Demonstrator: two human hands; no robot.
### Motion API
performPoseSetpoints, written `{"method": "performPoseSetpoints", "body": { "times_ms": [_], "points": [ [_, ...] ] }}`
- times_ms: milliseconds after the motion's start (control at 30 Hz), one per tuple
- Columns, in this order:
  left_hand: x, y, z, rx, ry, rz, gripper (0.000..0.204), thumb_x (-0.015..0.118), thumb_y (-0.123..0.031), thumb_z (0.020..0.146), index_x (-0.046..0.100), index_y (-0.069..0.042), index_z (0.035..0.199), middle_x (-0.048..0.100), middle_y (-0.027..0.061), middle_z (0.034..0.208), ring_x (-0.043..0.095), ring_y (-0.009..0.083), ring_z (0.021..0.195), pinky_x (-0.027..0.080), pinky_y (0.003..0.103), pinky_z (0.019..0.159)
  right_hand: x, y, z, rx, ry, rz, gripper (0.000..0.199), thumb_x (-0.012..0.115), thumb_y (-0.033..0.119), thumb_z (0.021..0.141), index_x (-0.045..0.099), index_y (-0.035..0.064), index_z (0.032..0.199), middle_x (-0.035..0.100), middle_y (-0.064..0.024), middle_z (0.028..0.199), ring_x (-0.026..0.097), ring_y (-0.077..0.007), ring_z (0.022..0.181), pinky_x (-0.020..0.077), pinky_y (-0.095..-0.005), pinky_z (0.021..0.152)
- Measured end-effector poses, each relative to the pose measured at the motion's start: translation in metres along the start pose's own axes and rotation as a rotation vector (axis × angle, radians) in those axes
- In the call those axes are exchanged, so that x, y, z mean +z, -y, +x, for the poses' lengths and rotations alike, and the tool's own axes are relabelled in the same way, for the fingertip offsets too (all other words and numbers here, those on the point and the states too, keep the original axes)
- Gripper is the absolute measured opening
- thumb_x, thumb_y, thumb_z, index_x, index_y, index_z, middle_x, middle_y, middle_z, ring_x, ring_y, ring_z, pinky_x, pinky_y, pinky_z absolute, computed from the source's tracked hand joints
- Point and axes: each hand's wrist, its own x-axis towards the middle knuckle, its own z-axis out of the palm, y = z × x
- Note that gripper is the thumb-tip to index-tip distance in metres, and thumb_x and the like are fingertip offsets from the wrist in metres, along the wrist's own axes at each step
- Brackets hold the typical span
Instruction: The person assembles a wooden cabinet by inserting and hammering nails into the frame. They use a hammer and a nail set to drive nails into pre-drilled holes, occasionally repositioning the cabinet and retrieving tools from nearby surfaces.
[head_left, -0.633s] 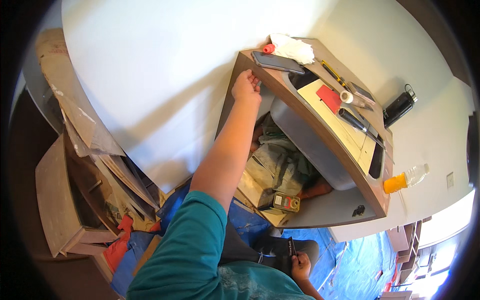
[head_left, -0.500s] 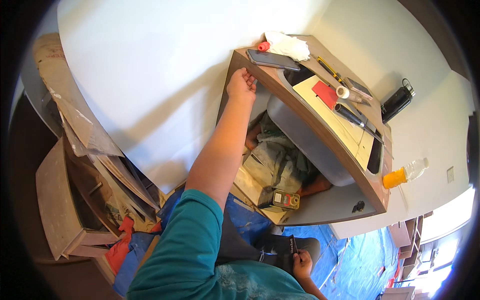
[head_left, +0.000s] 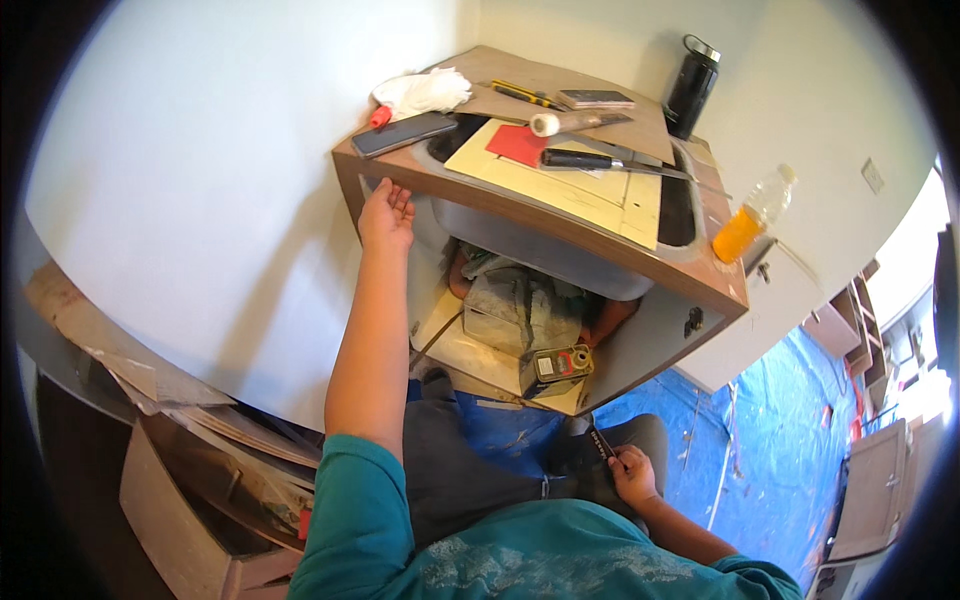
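Note:
My left hand (head_left: 385, 215) is raised to the left end of the wooden countertop's front edge (head_left: 560, 222), just below the rim. Its fingers are curled inward, and whatever lies in them is hidden. Low at the right, near my knee, my right hand (head_left: 633, 476) is closed round a slim dark stick-like tool (head_left: 602, 442) with pale lettering. A dark phone (head_left: 405, 133) lies on the countertop above my left hand. Below the top, a grey sink bowl (head_left: 540, 238) hangs inside the open cabinet.
On the top lie a cream board (head_left: 590, 212), a red sheet (head_left: 517, 145), a black-handled blade (head_left: 578, 160), a yellow cutter (head_left: 525, 95) and white cloth (head_left: 425, 93). An orange-filled bottle (head_left: 745, 225) stands at the right. Someone's limbs (head_left: 612, 322) and a can (head_left: 555, 370) show inside the cabinet.
The view has turned, so the cabinet sits further left and more level. My left hand remains by the front edge's left end. My right hand still holds the dark tool.

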Motion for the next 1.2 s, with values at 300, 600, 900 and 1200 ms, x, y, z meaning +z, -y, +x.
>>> {"method": "performPoseSetpoints", "body": {
  "times_ms": [300,600,900,1200],
  "points": [
    [-0.053,0.036,-0.074,0.132,0.177,0.536,0.028,0.066,-0.037,0.097,0.064,-0.009,0.092,0.064,0.0022,0.082,0.059,0.0141,0.075,0.046,0.032,0.069,-0.008,0.014,-0.004,0.044,-0.115,0.226,0.018,0.067,0.008,0.091,0.062,-0.0019,0.077,0.069,-0.0147,0.086,0.063,-0.0265,0.075,0.0485,-0.0367,0.069],
    [-0.172,0.155,-0.297,-0.414,0.626,0.624,0.047,0.055,-0.036,0.102,0.052,0.001,0.132,0.062,0.0104,0.118,0.06,0.018,0.104,0.049,0.032,0.088,-0.014,0.104,0.039,0.459,0.184,1.063,0.026,0.064,0.023,0.1,0.069,-0.0008,0.09,0.066,-0.0048,0.08,0.058,-0.011,0.074,0.0462,-0.028,0.07],
    [-0.112,0.158,-0.361,-0.421,0.74,0.453,0.041,0.038,-0.03,0.107,0.062,0.002,0.119,0.066,0.0138,0.114,0.062,0.0211,0.102,0.049,0.037,0.095,-0.012,0.127,0.045,0.198,0.414,0.703,0.032,0.062,0.033,0.101,0.071,0.0024,0.1,0.063,0.002,0.081,0.053,-0.0078,0.081,0.048,-0.0299,0.074],
    [-0.166,0.19,-0.335,-0.485,0.529,0.87,0.03,0.054,-0.029,0.104,0.056,0.0,0.114,0.06,0.0057,0.076,0.065,0.0195,0.068,0.052,0.031,0.059,-0.153,-0.062,-0.137,0.613,-0.068,-0.106,0.024,0.063,0.026,0.091,0.068,0.0043,0.083,0.07,-0.0192,0.084,0.067,-0.0349,0.078,0.0518,-0.0471,0.07]
  ]
}}
